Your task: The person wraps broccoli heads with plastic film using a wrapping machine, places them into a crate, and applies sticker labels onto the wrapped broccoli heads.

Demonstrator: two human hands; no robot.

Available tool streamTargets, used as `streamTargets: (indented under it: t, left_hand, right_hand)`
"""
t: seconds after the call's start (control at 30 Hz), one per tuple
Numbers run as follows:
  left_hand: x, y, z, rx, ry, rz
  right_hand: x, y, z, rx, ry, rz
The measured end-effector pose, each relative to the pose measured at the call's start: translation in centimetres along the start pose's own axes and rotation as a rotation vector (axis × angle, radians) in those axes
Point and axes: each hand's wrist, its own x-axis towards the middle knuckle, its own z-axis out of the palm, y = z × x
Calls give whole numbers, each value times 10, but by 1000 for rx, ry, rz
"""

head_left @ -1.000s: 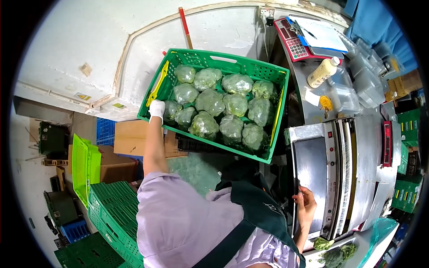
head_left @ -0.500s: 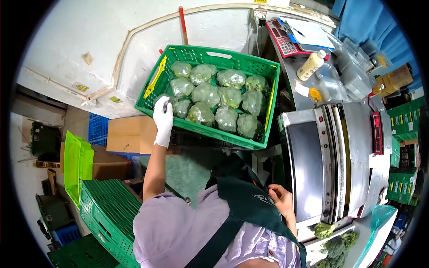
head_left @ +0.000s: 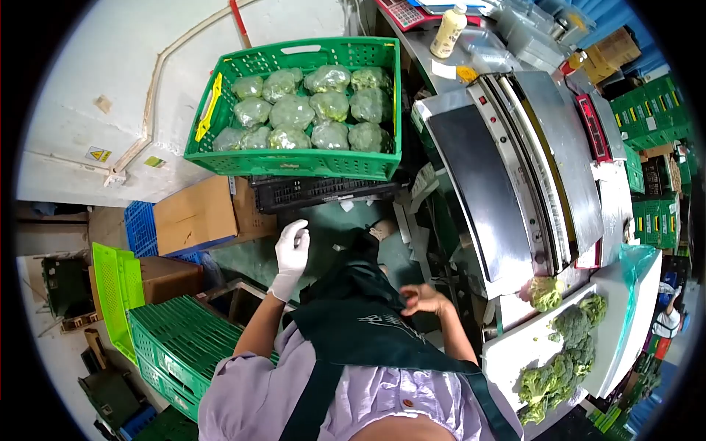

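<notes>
My left hand (head_left: 292, 251), in a white glove, is below the green crate (head_left: 294, 163), with its fingers loosely bent and nothing in them. Bare, my right hand (head_left: 426, 300) is in front of the dark green apron (head_left: 353, 323), its fingers apart and holding nothing. Several plastic-wrapped broccoli heads (head_left: 292, 112) lie in rows inside the crate. One wrapped broccoli head (head_left: 229, 140) sits in its near left corner.
At right stands a wrapping machine (head_left: 507, 184) with a dark plate. Below it, loose broccoli (head_left: 570, 327) lies on a white surface. A bottle (head_left: 448, 31) stands on the metal table. Stacked green crates (head_left: 180, 331) and a cardboard box (head_left: 195, 215) are at left.
My left hand has let go of the wrapped broccoli head in the crate's corner and drawn back toward my body. My right hand has moved away from the apron, its fingers spreading. The view has shifted.
</notes>
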Motion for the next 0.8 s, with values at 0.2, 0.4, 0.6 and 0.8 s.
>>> streamTargets:
  t: [0.2,0.4,0.6,0.8]
  left_hand:
    - [-35,6,14,-84,-214,-164]
    - [-23,40,37,-232,-443,-179]
    - [15,48,48,-197,-473,-158]
    - [69,23,88,-188,-741,-114]
  right_hand:
    - [-7,-91,-31,489,386,-202]
    - [57,-95,-74,1318,724,-530]
    - [106,-90,-115,1968,663,-914]
    - [90,-89,-122,2069,664,-855]
